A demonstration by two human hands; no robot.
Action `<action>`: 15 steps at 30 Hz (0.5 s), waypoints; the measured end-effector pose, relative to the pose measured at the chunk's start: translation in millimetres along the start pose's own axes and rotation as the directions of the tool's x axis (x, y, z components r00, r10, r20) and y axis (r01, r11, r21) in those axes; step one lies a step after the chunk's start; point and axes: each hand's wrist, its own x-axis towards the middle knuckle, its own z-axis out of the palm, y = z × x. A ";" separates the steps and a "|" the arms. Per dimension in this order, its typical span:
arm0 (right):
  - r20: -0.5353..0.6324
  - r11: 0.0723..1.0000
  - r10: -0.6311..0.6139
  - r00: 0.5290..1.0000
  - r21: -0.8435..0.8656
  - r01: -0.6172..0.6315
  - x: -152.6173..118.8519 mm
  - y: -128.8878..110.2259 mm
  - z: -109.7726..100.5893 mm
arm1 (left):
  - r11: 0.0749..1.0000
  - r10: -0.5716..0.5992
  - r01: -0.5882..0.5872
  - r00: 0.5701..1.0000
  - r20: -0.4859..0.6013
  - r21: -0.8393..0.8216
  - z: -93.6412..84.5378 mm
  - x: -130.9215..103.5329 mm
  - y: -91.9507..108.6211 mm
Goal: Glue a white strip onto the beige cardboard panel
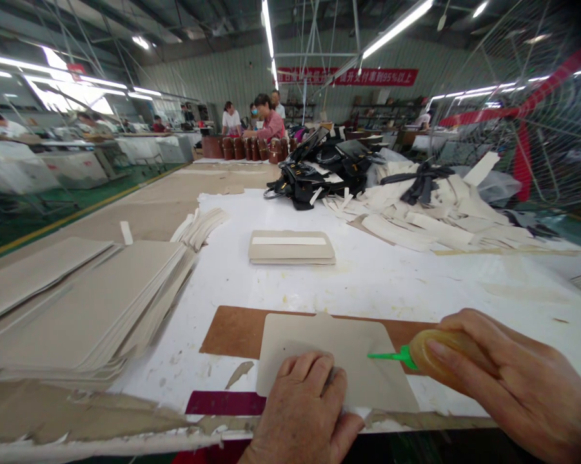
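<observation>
A beige cut panel with a small tab on its far edge lies on a brown board near the table's front edge. My left hand presses flat on the panel's near side, fingers together. My right hand grips a yellowish squeeze bottle laid sideways. Its green nozzle points left and touches the panel's right part.
A fanned stack of beige panels fills the left. A small pile of finished pieces sits mid-table on the white table cover. Black bags and white strips lie further back. People work at the far end.
</observation>
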 end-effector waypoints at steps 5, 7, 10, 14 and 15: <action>-0.033 0.993 -0.080 0.996 -0.085 0.077 3.4 11.1 3.2 | 1.000 0.011 -0.011 1.000 -0.025 0.008 0.1 -0.6 0.0; -0.025 0.991 -0.083 0.996 -0.107 0.080 3.6 15.0 3.0 | 1.000 0.007 -0.007 1.000 -0.014 0.002 -0.4 -0.1 0.1; 0.002 0.990 -0.071 0.997 -0.121 0.071 1.8 23.4 1.9 | 1.000 0.000 0.000 1.000 0.007 -0.001 -0.8 0.4 0.2; 0.027 0.989 -0.017 1.000 -0.147 0.021 -1.6 30.4 -0.3 | 1.000 0.003 -0.003 1.000 -0.001 0.003 -1.9 0.1 0.7; 0.044 0.990 -0.001 0.999 -0.141 0.007 -1.9 29.1 -1.1 | 1.000 0.006 -0.006 1.000 -0.004 0.006 -2.2 0.0 0.9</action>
